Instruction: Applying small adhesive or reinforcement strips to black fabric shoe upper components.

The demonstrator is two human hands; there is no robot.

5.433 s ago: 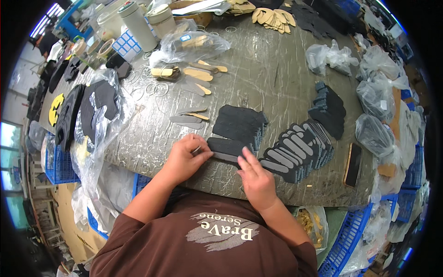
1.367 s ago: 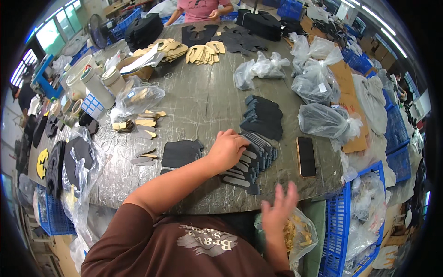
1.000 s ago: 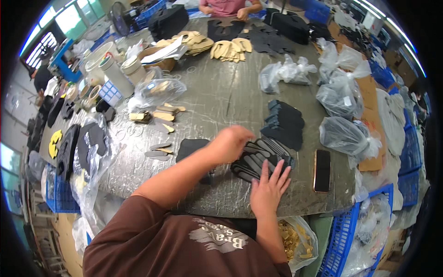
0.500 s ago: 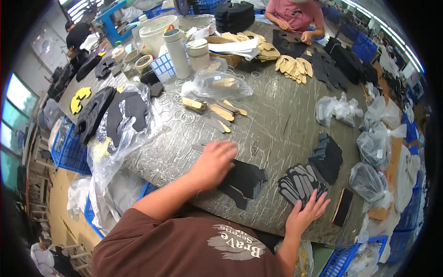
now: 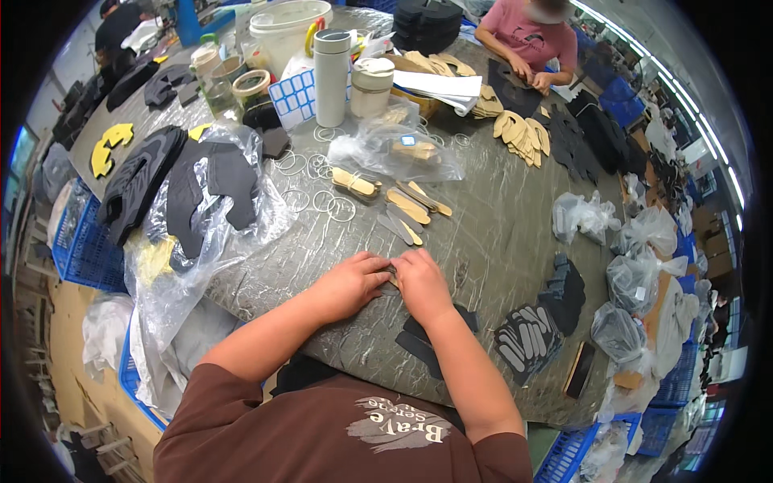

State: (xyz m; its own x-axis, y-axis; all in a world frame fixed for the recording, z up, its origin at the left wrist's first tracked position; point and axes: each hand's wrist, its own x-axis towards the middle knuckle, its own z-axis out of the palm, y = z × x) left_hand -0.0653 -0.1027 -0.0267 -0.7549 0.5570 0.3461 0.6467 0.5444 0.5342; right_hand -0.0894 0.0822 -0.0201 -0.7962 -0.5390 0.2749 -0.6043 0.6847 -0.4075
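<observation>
My left hand [image 5: 350,283] and my right hand [image 5: 420,283] meet over the table, fingers closed and fingertips together. Between them shows a bit of a small dark strip with a tan edge [image 5: 394,279]; the rest of it is hidden by the fingers. Just beyond lie loose grey and tan strips [image 5: 409,206] and a banded bundle of similar strips [image 5: 355,183]. Under my right forearm is a stack of black cut pieces [image 5: 420,344], partly covered by the arm. Grey-topped strips [image 5: 527,336] lie fanned in a pile to the right, against more dark stacked pieces [image 5: 564,294].
White rings [image 5: 330,205] are scattered left of the strips. A grey-white flask [image 5: 332,79], a jar [image 5: 371,87] and a white bucket [image 5: 288,32] stand behind. A phone [image 5: 579,370] lies near the right edge, by plastic bags [image 5: 620,328]. Across the table a person [image 5: 531,40] handles dark pieces.
My right hand has left the strip pile on the right and joined my left hand. Both hands now close on a small strip. The whole view has shifted slightly.
</observation>
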